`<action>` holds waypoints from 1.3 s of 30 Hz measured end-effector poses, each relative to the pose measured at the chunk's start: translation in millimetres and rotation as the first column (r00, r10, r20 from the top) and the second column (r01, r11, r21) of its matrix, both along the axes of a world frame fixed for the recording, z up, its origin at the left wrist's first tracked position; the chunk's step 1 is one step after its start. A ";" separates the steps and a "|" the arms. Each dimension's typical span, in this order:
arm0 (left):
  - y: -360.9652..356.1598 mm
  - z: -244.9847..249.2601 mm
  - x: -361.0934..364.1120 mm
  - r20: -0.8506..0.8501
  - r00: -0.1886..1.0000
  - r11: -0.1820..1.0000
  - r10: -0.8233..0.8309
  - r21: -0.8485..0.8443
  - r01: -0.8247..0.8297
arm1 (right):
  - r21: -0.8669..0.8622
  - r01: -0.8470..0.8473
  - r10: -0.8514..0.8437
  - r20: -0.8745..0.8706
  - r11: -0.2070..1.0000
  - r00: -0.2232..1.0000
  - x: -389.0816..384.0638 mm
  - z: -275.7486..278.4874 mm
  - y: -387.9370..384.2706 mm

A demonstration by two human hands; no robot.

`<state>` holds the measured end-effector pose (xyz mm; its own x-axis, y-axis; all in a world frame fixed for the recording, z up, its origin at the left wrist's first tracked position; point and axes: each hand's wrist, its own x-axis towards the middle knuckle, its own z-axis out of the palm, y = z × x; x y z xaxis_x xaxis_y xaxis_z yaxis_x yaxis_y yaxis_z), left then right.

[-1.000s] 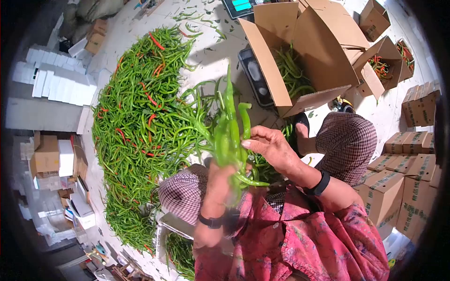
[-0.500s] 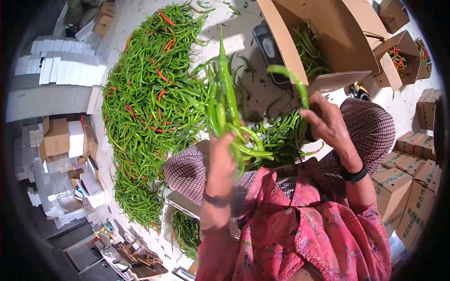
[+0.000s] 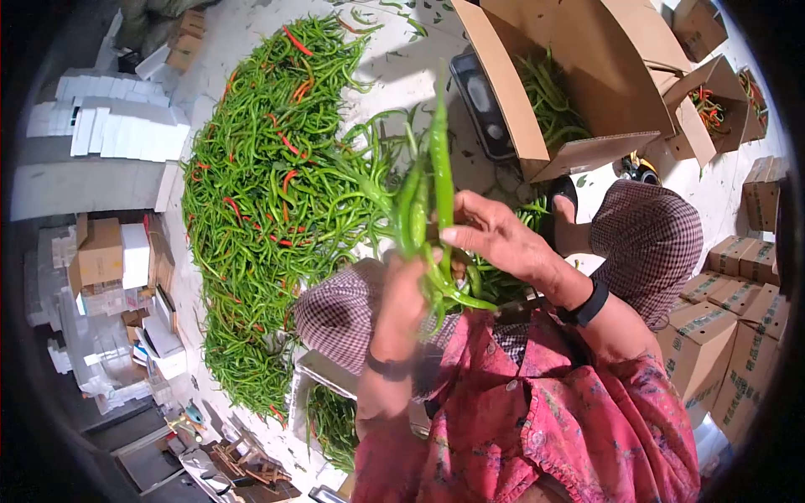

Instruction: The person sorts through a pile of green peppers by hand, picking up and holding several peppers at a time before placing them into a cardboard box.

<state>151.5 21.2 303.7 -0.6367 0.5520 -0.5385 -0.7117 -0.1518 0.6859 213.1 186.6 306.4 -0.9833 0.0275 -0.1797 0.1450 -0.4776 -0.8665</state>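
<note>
My left hand (image 3: 409,281) is wrapped round a bunch of green peppers (image 3: 412,210), whose tips stick up and down past the fingers. My right hand (image 3: 495,235) is against the same bunch, thumb and fingers pinching a long green pepper (image 3: 440,159) that stands upright. Left of both hands a large heap of green peppers (image 3: 268,193) with some red ones covers the floor. Behind and below my right hand lie more green peppers (image 3: 503,285), partly hidden by it.
An open cardboard box (image 3: 587,155) holding green peppers stands beyond my right hand, with a dark tray (image 3: 482,105) beside it. Smaller boxes (image 3: 713,80) are at the upper right, stacked cartons (image 3: 708,335) at the right. A white crate (image 3: 327,373) of peppers sits lower left.
My right hand has moved left from near the big box to the bunch. The curved pepper it held beside the box is no longer there. My left hand still holds its bunch, slightly further right.
</note>
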 end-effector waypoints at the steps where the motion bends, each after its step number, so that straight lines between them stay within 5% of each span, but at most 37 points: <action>1: 1.5 0.6 0.9 0.016 1.000 1.000 0.015 0.017 -0.015 | 0.076 0.058 -0.053 -0.059 0.995 0.997 -1.2 6.6 -4.3; 8: -9.8 -23.4 -13.4 -0.063 0.996 0.996 0.065 -0.052 -0.068 | 0.034 0.331 -0.332 0.091 0.943 0.939 2.0 14.5 28.9; 10: -14.5 -15.2 -17.6 -0.006 0.999 0.998 0.046 0.049 -0.046 | 0.260 0.362 -0.390 0.060 0.895 0.919 8.0 22.2 47.8; 12: -13.8 -7.5 -16.3 -0.026 0.996 0.996 0.085 0.018 -0.085 | 0.271 0.533 -0.536 -0.071 0.801 0.842 12.0 26.2 59.9; 14: -14.8 -5.7 -13.6 -0.018 0.995 0.979 0.102 0.177 -0.098 | 0.162 0.611 -0.622 0.018 0.775 0.783 15.2 40.3 67.2; 19: -20.5 -16.0 -15.1 -0.018 1.000 0.926 0.011 0.377 -0.004 | -0.030 0.467 -0.460 0.134 0.883 0.878 17.2 28.7 54.4; 22: -13.2 -14.2 -14.1 -0.043 0.999 0.924 0.022 0.382 -0.004 | 0.080 0.221 -0.233 0.185 0.972 0.955 19.6 22.6 40.1; 25: -4.0 -7.8 -6.9 -0.074 0.996 0.958 0.046 0.286 -0.023 | -0.068 0.053 -0.032 0.279 0.996 0.960 22.0 12.3 16.3; 28: 7.1 6.5 -0.4 -0.069 0.997 0.979 0.036 0.204 -0.021 | 0.066 -0.068 0.045 0.293 0.996 0.955 18.9 15.9 -2.0; 30: 5.6 -0.1 -4.4 -0.029 0.999 0.962 -0.015 0.272 0.023 | 0.037 -0.073 0.057 0.323 0.997 0.945 15.5 6.8 -2.8; 32: 2.1 -5.1 -8.0 -0.032 0.999 0.970 0.005 0.242 0.003 | -0.179 -0.012 0.074 0.345 0.984 0.936 11.7 -3.0 7.0; 39: -8.9 -14.4 -19.1 0.017 0.997 0.942 0.074 0.328 -0.076 | -0.185 0.129 -0.066 0.316 0.974 0.946 20.6 3.8 49.3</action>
